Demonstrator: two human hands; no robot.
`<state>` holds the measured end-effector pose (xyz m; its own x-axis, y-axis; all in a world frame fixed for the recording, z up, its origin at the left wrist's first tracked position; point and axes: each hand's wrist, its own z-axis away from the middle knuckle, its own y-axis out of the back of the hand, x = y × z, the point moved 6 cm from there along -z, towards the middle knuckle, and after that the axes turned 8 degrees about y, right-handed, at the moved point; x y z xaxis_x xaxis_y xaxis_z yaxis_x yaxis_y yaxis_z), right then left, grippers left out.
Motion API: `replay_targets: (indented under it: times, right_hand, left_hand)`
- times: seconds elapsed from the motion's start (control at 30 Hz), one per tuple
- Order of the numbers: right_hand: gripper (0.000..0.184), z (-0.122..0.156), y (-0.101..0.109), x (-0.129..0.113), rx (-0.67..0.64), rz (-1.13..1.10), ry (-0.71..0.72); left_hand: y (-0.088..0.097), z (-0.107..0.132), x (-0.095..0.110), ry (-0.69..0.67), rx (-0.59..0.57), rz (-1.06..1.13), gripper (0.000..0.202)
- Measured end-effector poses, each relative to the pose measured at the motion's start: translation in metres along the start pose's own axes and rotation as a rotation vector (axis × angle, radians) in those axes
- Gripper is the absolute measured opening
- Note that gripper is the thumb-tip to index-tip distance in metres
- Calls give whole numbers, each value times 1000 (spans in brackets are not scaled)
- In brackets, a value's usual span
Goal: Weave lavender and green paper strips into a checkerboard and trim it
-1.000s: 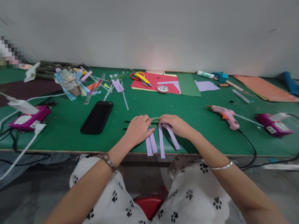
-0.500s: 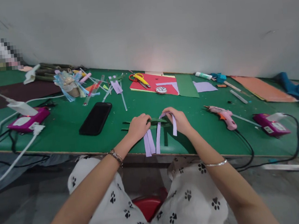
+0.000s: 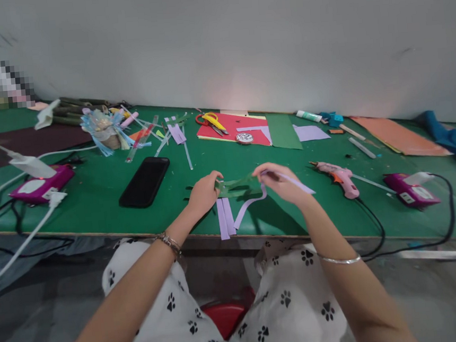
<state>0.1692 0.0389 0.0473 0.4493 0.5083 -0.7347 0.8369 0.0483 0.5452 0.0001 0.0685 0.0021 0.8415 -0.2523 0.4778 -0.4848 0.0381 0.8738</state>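
Observation:
Near the table's front edge, my left hand is closed on the left part of some green paper strips. Purple paper strips hang down from them beside my fingers, over the table edge. My right hand is raised slightly at the other end, its fingers pinched on a loose purple strip and close to the tip of a green strip. The purple strip curves up to these fingers, and its free end sticks out to the right past the hand.
A black phone lies to the left. On the right are a pink glue gun and a purple power socket. Behind are yellow-handled scissors on red paper. Another socket with white cables sits far left.
My right hand has moved right and turned, drawing the purple strip rightward and lifting green strip ends. My left hand has shifted slightly left.

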Motion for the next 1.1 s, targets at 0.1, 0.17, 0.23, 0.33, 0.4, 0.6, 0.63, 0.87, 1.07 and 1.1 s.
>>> replay_targets:
  times: [0.1, 0.17, 0.23, 0.33, 0.4, 0.6, 0.63, 0.87, 1.07, 1.1]
  right_hand:
    - [15, -6, -12, -20, -125, -34, 17]
    - [15, -9, 4, -29, 14, -86, 29]
    - [15, -8, 27, -35, 206, -77, 53]
    - [23, -4, 36, -34, 241, 4, 50]
    - [30, -3, 18, -29, 93, 75, 61]
    - [39, 5, -65, -16, -347, 220, 216]
    - [39, 7, -73, -14, -378, 241, 232]
    - [34, 13, -85, -7, -519, 421, 177]
    - [32, 16, -88, -6, -551, 434, 130]
    - [31, 17, -88, -5, -546, 424, 132]
  left_hand:
    - [1, 0, -1, -23, 1, 37, 31]
    - [2, 1, -1, -35, 4, 54, 21]
    - [4, 1, -1, -49, 9, 69, 12]
    - [8, 2, -2, -65, 27, 83, 13]
    - [10, 3, -2, -77, 46, 89, 14]
    - [16, 5, -13, 34, 100, 112, 14]
    - [17, 5, -14, 46, 92, 115, 13]
    - [20, 8, -17, 78, 46, 40, 14]
    - [20, 9, -28, 50, 54, -36, 15]
    - [20, 10, -30, 57, 44, -57, 15]
